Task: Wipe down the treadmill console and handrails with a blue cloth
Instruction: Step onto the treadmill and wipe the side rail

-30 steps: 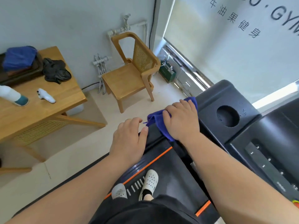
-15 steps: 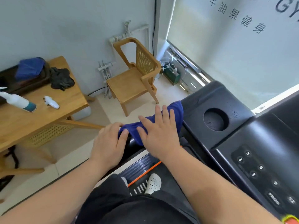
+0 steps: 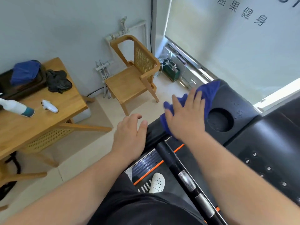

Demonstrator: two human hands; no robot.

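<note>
I count two bare hands over the treadmill's left side. My right hand point(image 3: 185, 116) lies flat with its fingers spread wide, palm pressing one blue cloth point(image 3: 207, 95) onto the black console point(image 3: 230, 101); the cloth is bunched under the palm and sticks out past the fingertips toward the console's far corner, just left of the single round cup recess point(image 3: 220, 119). My left hand point(image 3: 129, 135) hovers open beside it, fingers loosely curled and gripping nothing, its thumb near the edge of the black side handrail point(image 3: 154, 130); whether the palm touches the rail I cannot tell. One slimmer black bar with two metal sensor patches point(image 3: 186, 181) runs toward me between my forearms. On the panel to the right I make out several round buttons point(image 3: 268, 168), too blurred to count surely. One white perforated shoe point(image 3: 156, 182) shows on the belt below. Off to the left stands one wooden table point(image 3: 48, 114) carrying one spray bottle point(image 3: 16, 107), one small white object point(image 3: 49, 106), one crumpled black cloth point(image 3: 57, 81) and a second blue cloth point(image 3: 26, 72) on a dark tray. One wooden chair point(image 3: 134, 77) stands against the wall.
</note>
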